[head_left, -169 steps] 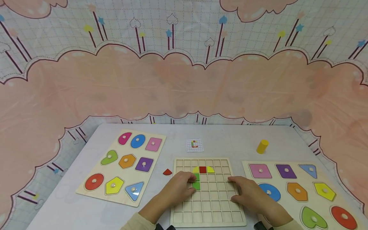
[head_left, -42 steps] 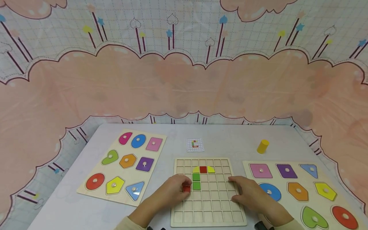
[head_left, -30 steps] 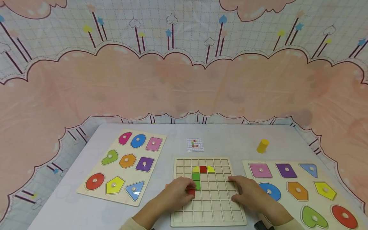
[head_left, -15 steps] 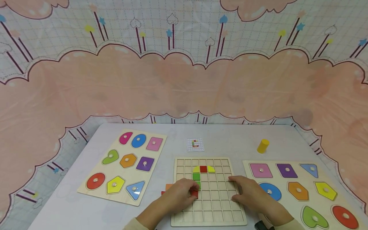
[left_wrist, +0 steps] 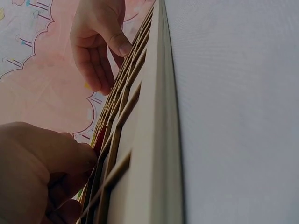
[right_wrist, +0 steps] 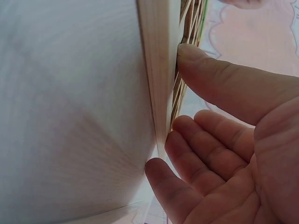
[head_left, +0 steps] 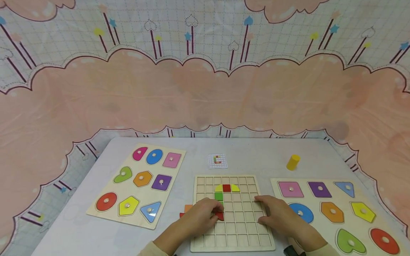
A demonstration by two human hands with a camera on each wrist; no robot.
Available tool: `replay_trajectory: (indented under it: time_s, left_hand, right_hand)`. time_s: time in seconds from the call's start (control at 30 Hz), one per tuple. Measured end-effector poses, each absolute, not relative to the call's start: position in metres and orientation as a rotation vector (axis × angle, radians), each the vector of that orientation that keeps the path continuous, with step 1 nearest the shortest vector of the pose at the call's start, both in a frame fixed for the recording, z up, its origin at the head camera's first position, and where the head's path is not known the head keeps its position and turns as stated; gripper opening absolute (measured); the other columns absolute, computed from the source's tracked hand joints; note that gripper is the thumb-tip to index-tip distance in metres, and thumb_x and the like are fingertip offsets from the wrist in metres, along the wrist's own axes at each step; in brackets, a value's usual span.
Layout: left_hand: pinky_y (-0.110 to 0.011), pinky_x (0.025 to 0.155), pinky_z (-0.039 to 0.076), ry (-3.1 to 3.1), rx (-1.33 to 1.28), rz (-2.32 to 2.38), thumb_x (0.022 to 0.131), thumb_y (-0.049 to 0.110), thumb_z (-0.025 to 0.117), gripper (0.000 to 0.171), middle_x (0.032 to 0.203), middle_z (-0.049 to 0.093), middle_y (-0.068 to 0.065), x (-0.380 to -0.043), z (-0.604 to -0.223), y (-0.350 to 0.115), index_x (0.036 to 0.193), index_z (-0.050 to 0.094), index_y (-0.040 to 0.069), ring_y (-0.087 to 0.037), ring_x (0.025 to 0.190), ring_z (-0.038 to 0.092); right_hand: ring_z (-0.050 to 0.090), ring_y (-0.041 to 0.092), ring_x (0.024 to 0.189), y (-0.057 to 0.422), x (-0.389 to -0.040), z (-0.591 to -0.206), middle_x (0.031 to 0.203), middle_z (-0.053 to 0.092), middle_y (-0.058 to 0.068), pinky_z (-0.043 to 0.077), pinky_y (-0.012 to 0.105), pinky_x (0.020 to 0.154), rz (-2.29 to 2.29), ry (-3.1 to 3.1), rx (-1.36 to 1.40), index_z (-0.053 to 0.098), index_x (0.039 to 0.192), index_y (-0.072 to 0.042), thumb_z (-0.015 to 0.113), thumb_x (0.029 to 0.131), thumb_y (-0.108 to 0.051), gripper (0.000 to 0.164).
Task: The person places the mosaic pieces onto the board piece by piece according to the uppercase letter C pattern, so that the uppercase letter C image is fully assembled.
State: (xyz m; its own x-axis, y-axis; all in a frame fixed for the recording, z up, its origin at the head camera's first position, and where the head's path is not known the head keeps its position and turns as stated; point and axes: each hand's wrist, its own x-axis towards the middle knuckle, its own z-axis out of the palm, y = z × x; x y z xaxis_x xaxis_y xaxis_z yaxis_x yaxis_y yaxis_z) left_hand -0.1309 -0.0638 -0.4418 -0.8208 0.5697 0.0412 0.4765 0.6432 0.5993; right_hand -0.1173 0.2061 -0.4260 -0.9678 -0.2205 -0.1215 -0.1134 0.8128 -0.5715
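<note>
My left hand (head_left: 205, 213) holds a red rounded tile (head_left: 219, 216) between thumb and fingers, at a cell of the wooden grid board (head_left: 243, 238). The tile's red edge also shows by the fingertips in the left wrist view. Directly above it are green square tiles (head_left: 219, 196), the lower one mostly covered by the hand. A yellow rounded tile (head_left: 219, 188), a red square (head_left: 226, 188) and another yellow rounded tile (head_left: 235, 188) form a row higher up. My right hand (head_left: 275, 213) rests on the board's right edge, thumb on the rim in the right wrist view (right_wrist: 224, 140).
An orange tile (head_left: 188, 208) and a red tile (head_left: 182, 214) lie left of the board, partly behind my left wrist. Knobbed shape boards stand left (head_left: 105, 220) and right (head_left: 307, 199). Behind are a small pattern card (head_left: 217, 161) and a yellow cylinder (head_left: 293, 162).
A red fan-shaped tile has gone from the table left of the board. My left hand has carried a red tile rightward to the cell below the green squares. The right hand stays put.
</note>
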Motion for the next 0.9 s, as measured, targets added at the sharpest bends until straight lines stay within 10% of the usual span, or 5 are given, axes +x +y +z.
replay_trajectory:
  time_s: [0.9]
  left_hand:
    - [-0.032,0.089,0.052,2.745,0.732,0.991,0.088,0.006,0.074,0.019,0.099,0.063,0.008,-0.131,-0.435,-0.078,0.106,0.069,0.009,-0.011,0.095,0.055]
  right_hand:
    - [0.05,0.039,0.129,0.206,-0.119,-0.425,0.134,0.06,0.012,0.039,0.058,0.105,-0.879,2.797,-0.248,0.062,0.13,-0.006,0.086,0.075,-0.01,0.06]
